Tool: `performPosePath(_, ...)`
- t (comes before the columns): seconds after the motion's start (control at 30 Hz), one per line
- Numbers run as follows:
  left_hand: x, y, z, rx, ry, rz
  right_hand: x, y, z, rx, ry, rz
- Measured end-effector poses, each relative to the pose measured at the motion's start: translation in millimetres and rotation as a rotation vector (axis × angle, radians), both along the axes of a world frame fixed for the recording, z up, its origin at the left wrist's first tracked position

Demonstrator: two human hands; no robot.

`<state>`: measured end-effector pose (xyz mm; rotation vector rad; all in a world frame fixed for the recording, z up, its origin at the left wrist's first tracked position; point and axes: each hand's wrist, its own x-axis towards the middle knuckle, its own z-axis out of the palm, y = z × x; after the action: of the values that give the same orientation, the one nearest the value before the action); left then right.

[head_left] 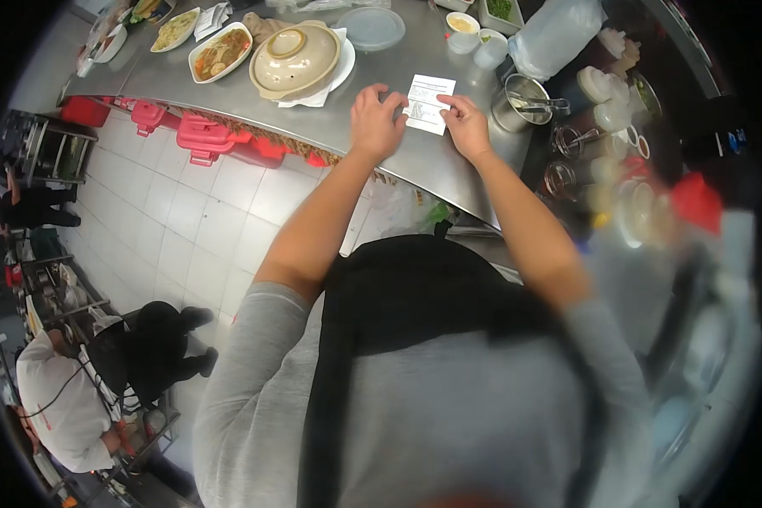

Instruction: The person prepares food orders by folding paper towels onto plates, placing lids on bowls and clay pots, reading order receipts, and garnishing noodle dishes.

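Observation:
A white printed paper slip (428, 105) lies over the steel counter between my two hands. At its left edge is my left hand (378, 124), with its fingers bent and apart. My right hand (466, 125) is at the slip's right edge. Its forefinger and thumb are spread and overlap the paper. To the left of my left hand, a lidded beige clay pot (295, 61) sits on a white plate (344, 66) with a napkin under it. A metal container (521, 103) with utensils in it stands just right of my right hand.
Dishes of food, one a white bowl (221, 54), line the counter's far left. A round plastic lid (374, 29), small cups (490, 52) and a plastic bag (557, 35) are at the back. Red bins (203, 140) sit below. A person (63, 402) is at lower left.

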<state>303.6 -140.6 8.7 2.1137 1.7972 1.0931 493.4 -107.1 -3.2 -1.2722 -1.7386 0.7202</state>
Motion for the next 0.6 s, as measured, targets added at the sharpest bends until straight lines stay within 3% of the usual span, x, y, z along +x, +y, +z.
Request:
performPosePath(0.33, 0, 1, -2, -0.004, 0.076, -0.035, 1, 3, -6, 0.002, -0.023, 0.009)
performPosePath(0.53, -13, -6, 6, -0.007, 0.19, 0.143, 1, 2, -3, -0.002, -0.008, -0.014)
performPosePath(0.6, -15, -5, 3, 0.045, 0.198, 0.029, 0, 3, -4, 0.015, -0.003, -0.025)
